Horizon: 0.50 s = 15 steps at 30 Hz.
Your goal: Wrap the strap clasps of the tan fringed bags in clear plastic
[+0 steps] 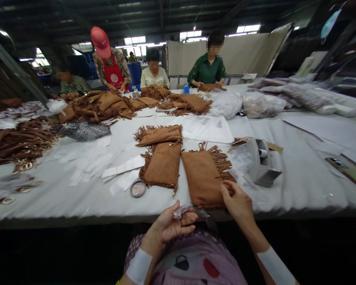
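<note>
My left hand (pixel 173 225), palm up above my lap, loosely holds a small crumpled piece of clear plastic (pixel 182 211) between thumb and curled fingers. At the right edge of a brown fringed suede bag (pixel 203 178) my right hand (pixel 239 202) has its thumb and forefinger pinched on the bag's lower corner. That bag lies flat at the table's front edge, fringe toward the upper right. To its left rests a second brown bag (pixel 163 164) with a zip pull at its lower corner. Behind that one lies a third bag (pixel 160 135).
A grey tape dispenser (pixel 264 162) stands at right, a phone (pixel 348 172) farther right. At left are a round tin (pixel 138 188), white paper strips (pixel 123 168) and brown straps (pixel 17 138). Several co-workers sit or stand across the table behind piled brown bags (pixel 101 105).
</note>
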Each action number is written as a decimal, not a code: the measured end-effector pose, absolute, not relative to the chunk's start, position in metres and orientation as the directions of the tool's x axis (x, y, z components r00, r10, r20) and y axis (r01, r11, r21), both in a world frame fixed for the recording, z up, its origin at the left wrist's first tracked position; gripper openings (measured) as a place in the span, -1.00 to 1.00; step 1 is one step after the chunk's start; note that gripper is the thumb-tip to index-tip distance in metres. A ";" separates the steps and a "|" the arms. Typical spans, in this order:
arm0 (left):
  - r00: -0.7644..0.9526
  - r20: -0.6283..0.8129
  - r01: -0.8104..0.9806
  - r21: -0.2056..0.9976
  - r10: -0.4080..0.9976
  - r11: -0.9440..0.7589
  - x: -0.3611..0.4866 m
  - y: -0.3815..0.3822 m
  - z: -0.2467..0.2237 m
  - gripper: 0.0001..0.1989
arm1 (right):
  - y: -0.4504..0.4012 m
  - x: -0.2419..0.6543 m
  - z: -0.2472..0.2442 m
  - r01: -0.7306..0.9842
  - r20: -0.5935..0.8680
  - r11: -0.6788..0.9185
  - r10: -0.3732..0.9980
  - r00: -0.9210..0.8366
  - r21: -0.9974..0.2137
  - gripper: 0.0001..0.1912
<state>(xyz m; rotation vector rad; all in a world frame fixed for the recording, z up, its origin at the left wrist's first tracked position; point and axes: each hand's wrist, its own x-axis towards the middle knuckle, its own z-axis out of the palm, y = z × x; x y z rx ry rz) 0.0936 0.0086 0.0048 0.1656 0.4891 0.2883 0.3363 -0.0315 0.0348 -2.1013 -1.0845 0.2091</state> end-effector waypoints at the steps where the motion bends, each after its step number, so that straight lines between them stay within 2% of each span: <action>1: 0.847 -0.437 -0.224 0.223 0.302 0.949 0.092 0.009 0.004 -0.46 | -0.030 0.343 0.030 0.697 0.239 -0.366 0.756 0.609 -0.616 -0.59; 3: 0.852 -0.436 -0.210 0.226 0.292 0.951 0.091 0.011 0.001 -0.47 | -0.026 0.352 0.021 0.776 0.289 -0.398 0.765 0.575 -0.489 -0.55; 5: 0.850 -0.442 -0.201 0.234 0.288 0.951 0.091 0.012 -0.001 -0.47 | -0.021 0.355 0.013 0.782 0.235 -0.454 0.779 0.581 -0.427 -0.50; 9: 0.836 -0.462 -0.203 0.241 0.296 0.949 0.090 0.013 -0.003 -0.44 | -0.014 0.360 0.008 0.720 0.036 -0.532 0.793 0.609 -0.446 -0.42; 15: 0.848 -0.428 -0.197 0.292 0.312 0.936 0.086 0.011 0.006 -0.26 | -0.008 0.374 0.007 0.719 -0.010 -0.519 0.814 0.581 -0.463 -0.42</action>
